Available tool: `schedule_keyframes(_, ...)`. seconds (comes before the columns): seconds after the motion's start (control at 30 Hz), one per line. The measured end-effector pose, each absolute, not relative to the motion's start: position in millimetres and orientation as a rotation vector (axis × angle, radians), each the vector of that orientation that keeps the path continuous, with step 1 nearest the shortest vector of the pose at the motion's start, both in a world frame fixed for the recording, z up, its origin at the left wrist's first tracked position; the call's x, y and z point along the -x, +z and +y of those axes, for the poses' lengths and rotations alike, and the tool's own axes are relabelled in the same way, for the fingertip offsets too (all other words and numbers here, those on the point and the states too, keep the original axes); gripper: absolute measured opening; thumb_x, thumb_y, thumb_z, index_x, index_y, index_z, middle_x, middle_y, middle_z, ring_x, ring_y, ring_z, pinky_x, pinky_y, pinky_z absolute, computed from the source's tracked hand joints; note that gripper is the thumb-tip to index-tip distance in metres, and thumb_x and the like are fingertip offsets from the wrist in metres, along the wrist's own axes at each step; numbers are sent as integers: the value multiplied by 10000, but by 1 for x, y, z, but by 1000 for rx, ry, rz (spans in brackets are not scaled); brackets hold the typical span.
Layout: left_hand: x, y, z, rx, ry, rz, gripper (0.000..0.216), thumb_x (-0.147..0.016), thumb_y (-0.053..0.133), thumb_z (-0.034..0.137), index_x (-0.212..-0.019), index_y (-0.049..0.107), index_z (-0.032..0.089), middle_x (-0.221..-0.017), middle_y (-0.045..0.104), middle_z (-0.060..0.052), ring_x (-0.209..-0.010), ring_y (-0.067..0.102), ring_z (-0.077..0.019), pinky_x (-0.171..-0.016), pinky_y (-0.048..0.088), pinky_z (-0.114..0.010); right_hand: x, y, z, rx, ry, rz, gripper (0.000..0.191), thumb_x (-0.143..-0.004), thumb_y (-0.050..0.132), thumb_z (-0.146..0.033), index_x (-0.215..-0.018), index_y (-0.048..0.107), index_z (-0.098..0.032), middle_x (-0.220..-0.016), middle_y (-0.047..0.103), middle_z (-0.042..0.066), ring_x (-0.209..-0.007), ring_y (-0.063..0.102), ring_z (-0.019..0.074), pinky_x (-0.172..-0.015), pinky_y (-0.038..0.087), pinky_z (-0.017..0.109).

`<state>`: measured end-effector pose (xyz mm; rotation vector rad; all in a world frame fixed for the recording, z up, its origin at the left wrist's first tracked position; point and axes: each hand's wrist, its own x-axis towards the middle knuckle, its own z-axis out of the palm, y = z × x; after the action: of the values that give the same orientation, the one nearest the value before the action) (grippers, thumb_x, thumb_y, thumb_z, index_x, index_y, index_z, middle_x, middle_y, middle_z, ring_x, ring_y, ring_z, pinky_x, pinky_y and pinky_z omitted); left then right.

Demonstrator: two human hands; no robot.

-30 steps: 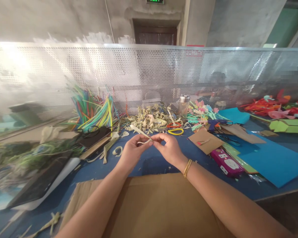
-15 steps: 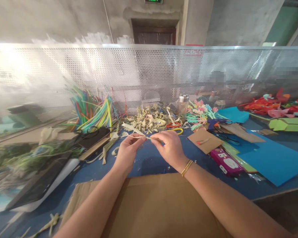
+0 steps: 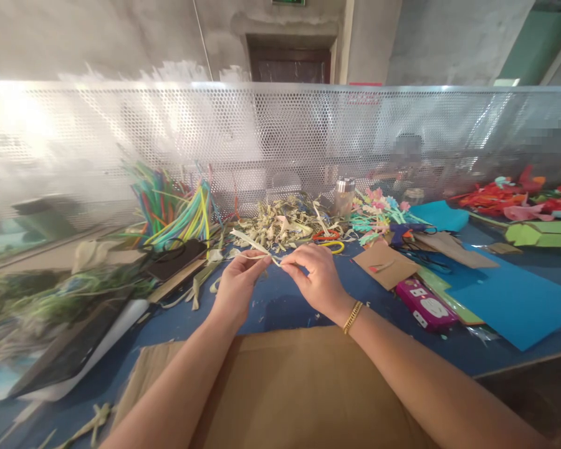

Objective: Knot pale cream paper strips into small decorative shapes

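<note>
Over the blue table, my left hand (image 3: 237, 284) pinches a pale dried husk strip (image 3: 247, 241), whose loose end sticks out up and to the left. Across from it, my right hand (image 3: 321, 275), with a gold bracelet at the wrist, pinches the other end of the strip. A short twisted stretch shows between the two sets of fingertips. Beyond my hands lies a heap of dried husks (image 3: 285, 221). Scissors with yellow handles (image 3: 335, 247) and red handles (image 3: 325, 235) lie at its near side.
A cardboard sheet (image 3: 303, 386) lies under my forearms. Right are brown paper (image 3: 387, 265), a purple box (image 3: 425, 305), blue sheets (image 3: 518, 299) and paper flowers (image 3: 378, 209). Coloured stems (image 3: 182, 209) stand left. A perforated metal screen (image 3: 234, 134) runs behind the table.
My hands have drawn slightly apart, the left shifting a little left, and more of the strip shows between the fingertips. Both keep their pinch.
</note>
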<state>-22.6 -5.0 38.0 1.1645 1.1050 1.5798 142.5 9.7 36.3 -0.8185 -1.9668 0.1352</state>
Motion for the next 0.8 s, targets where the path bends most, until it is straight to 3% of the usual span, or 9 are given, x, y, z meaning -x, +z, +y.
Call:
schedule_keyframes(0.27,22,34,-5,-1225,1490,1091,234,-670,769,352,-796,687,173,-748,660,-3,-643,511,-113,-614,365,-237,-141,34,13,817,263,-1932,139,-866,613,-378,-827,705,-281,-820,687,0,-848,580,171,-833,372,328)
schedule_keyframes(0.5,17,33,-7,-1185,1424,1021,209,-672,772,315,-805,692,175,-804,676,-17,-697,550,-118,-650,400,-235,-138,33,11,842,432,-1818,168,-877,586,-358,-772,639,-238,-741,681,-8,-720,590,147,-754,415,296)
schedule_keyframes(0.8,19,35,-7,-1138,1484,1022,206,-677,774,313,-756,647,171,-691,606,25,-586,491,-76,-574,360,-209,-138,34,8,835,513,-1729,132,-883,524,-300,-816,591,-208,-740,659,11,-698,602,134,-695,453,265)
